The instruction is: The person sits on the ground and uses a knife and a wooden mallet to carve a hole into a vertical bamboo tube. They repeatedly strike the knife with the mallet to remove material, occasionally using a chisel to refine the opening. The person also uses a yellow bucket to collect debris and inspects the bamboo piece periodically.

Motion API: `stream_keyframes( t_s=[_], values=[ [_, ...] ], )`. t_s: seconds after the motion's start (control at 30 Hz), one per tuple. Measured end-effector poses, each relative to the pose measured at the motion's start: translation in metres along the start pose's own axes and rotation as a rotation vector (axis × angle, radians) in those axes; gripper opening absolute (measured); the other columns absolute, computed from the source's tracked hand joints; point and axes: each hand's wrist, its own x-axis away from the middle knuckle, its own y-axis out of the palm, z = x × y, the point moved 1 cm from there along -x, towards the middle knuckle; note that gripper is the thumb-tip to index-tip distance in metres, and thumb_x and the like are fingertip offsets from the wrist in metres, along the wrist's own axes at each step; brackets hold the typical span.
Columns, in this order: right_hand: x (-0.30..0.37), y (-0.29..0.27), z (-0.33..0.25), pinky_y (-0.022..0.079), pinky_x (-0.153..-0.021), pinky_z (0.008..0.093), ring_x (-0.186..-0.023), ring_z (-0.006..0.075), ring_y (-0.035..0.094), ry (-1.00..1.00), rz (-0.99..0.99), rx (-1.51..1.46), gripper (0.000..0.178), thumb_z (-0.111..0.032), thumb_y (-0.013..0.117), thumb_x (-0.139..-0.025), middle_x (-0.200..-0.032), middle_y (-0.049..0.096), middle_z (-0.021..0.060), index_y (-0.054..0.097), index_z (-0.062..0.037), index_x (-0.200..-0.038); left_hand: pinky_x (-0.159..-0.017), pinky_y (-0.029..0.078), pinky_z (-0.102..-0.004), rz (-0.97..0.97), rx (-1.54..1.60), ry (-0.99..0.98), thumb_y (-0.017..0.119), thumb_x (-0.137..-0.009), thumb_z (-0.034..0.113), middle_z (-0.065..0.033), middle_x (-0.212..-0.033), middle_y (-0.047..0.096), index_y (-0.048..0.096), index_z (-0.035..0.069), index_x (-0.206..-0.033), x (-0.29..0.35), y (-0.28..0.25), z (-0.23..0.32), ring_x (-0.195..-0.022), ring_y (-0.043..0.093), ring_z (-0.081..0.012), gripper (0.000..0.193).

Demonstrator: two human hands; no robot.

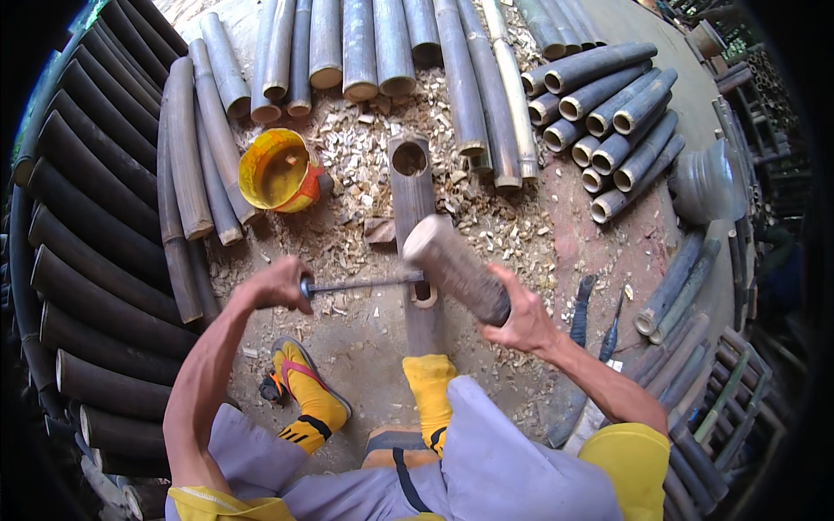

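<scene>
Fingers (pixel 295 275) curled shut around mallet (pixel 459 273) and chisel (pixel 365 282)

Bamboo tube (pixel 415 200) lies mid-view, long axis twelve to six. Yellow bucket (pixel 304 193) sits at its ten o'clock, leaving a gap at the left hand's (pixel 276 282) twelve. Mallet, clasped in the right hand (pixel 526 319), points toward ten-thirty. Chisel, gripped by the left, points at three, its tip at the nearer hole's (pixel 423 293) edge.
</scene>
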Motion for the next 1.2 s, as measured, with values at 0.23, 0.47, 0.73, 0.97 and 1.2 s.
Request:
stream_keyframes(
  t_s=[0.23, 0.47, 0.73, 0.97, 1.2],
  values=[
    [0.028, -0.020, 0.007, 0.047, -0.090, 0.0408, -0.102, 0.0324, 0.061, 0.356, 0.203, -0.139, 0.084, -0.021, 0.077, -0.065, -0.111, 0.059, 0.0225, 0.034, -0.0014, -0.133, -0.062, 0.044, -0.0294, 0.689, 0.107, 0.260, 0.073, -0.072, 0.018, -0.0030, -0.069, 0.055, 0.055, 0.002, -0.082, 0.000, 0.016, -0.030, -0.064, 0.052, -0.0132, 0.026],
    [0.028, -0.017, -0.007, 0.039, -0.104, 0.0399, -0.117, 0.0308, 0.052, 0.385, 0.140, -0.285, 0.095, -0.015, 0.076, -0.064, -0.130, 0.048, 0.0224, 0.025, -0.0035, -0.143, -0.064, 0.049, -0.0397, 0.265, -0.202, 0.037, 0.066, -0.060, 0.022, -0.0193, -0.066, 0.062, 0.065, -0.001, -0.083, -0.007, 0.035, -0.024, -0.063, 0.062, -0.0333, 0.033],
    [0.036, -0.007, -0.021, 0.042, -0.101, 0.0403, -0.115, 0.0324, 0.054, 0.317, 0.141, -0.269, 0.098, -0.021, 0.075, -0.065, -0.131, 0.047, 0.0252, 0.020, -0.0057, -0.146, -0.068, 0.052, -0.0416, 0.232, -0.311, -0.045, 0.068, -0.059, 0.022, -0.0218, -0.070, 0.064, 0.068, -0.002, -0.083, -0.018, 0.021, -0.017, -0.068, 0.065, -0.0345, 0.034],
    [0.030, -0.027, -0.023, 0.048, -0.093, 0.0404, -0.102, 0.0305, 0.062, 0.411, -0.199, -0.256, 0.093, -0.020, 0.071, -0.067, -0.129, 0.048, 0.0273, 0.023, -0.0043, -0.145, -0.064, 0.051, -0.0387, 0.117, -0.282, -0.070, 0.069, -0.057, 0.019, -0.0195, -0.065, 0.063, 0.066, -0.006, -0.078, -0.019, 0.013, -0.012, -0.064, 0.064, -0.0303, 0.033],
    [0.047, 0.015, -0.016, 0.041, -0.101, 0.0395, -0.117, 0.0332, 0.053, 0.344, -0.160, -0.287, 0.098, -0.019, 0.074, -0.067, -0.135, 0.045, 0.0230, 0.018, -0.0050, -0.146, -0.058, 0.050, -0.0430, 0.377, -0.400, 0.022, 0.065, -0.063, 0.016, -0.0165, -0.064, 0.063, 0.063, 0.001, -0.075, -0.009, 0.030, -0.019, -0.058, 0.062, -0.0309, 0.020]
  ],
)
